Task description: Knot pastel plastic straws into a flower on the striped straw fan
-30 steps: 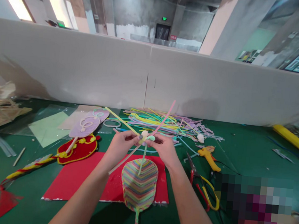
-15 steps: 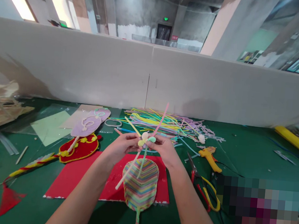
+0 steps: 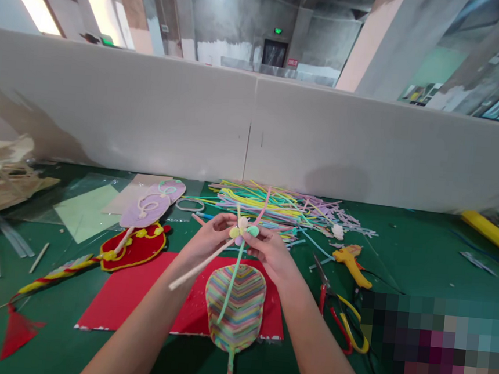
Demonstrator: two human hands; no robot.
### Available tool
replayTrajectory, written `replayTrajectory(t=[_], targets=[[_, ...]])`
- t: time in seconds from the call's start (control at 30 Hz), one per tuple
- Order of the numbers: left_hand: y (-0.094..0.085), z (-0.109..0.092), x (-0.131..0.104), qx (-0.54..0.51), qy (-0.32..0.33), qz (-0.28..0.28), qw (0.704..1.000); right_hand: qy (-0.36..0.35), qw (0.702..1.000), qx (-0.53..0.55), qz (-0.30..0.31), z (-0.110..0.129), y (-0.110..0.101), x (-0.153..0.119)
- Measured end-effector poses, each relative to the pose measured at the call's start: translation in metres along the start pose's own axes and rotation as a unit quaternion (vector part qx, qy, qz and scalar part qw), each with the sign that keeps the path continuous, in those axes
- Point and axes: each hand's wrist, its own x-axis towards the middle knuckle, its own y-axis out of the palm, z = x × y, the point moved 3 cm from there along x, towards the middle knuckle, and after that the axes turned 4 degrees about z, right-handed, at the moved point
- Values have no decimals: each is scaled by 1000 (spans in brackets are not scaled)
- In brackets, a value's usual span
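A small flower of pastel petals (image 3: 242, 229) is held between my two hands, with pink, green and cream stems sticking out from it. My left hand (image 3: 215, 234) pinches its left side, fingers closed. On its right side, by the green petal, my right hand (image 3: 266, 245) grips it with thumb and fingertips. The cream stem (image 3: 199, 266) points down to the left, and the green stem (image 3: 231, 287) hangs down over a striped fan (image 3: 242, 314). That fan lies partly on a red sheet (image 3: 126, 298).
Behind my hands lies a pile of coloured stems (image 3: 252, 202). At the right are scissors (image 3: 325, 290) and a yellow glue gun (image 3: 350, 264). To the left are a red fan (image 3: 139, 250), a purple piece (image 3: 147, 207) and a green paper (image 3: 85, 212). A white partition (image 3: 151, 114) stands behind.
The flower has turned between my fingers. Its cream stem has swung up to the left, the green one reaches lower left, and the pink one has shifted left and lower.
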Motion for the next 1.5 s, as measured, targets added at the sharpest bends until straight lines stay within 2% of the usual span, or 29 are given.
replayTrajectory(t=[0.07, 0.17, 0.3, 0.37, 0.47, 0.63, 0.77, 0.83, 1.03, 1.17, 1.33, 1.5], targets=[[-2, -2, 3, 72, 101, -48, 991, 4, 1000, 15, -8, 1, -1, -1], [-2, -7, 2, 219, 209, -103, 948, 11, 999, 35, -12, 2, -1, -1], [4, -18, -9, 352, 286, -148, 879, 19, 998, 66, -10, 1, -1, 0], [8, -21, -14, 381, 304, -143, 861, 16, 996, 90, -17, 0, -1, 1], [15, -21, -16, 386, 296, -92, 869, 14, 991, 127, -30, -1, -2, 2], [24, -14, -15, 392, 238, -28, 888, -8, 987, 150, -65, 3, -4, 2], [31, -15, -19, 362, 262, -1, 895, -41, 984, 152, -85, 6, -5, 1], [32, -16, -21, 331, 269, -12, 905, -51, 984, 147, -92, 6, -4, 1], [31, -15, -20, 263, 234, -99, 931, -89, 982, 111, -125, 0, 4, 1], [33, -14, -19, 237, 225, -109, 939, -108, 975, 115, -158, -3, 9, -1], [31, -9, -17, 188, 213, -107, 953, -102, 970, 161, -154, -4, 14, -2], [28, -9, -17, 187, 249, -123, 942, -72, 964, 203, -156, -11, 19, -1]])
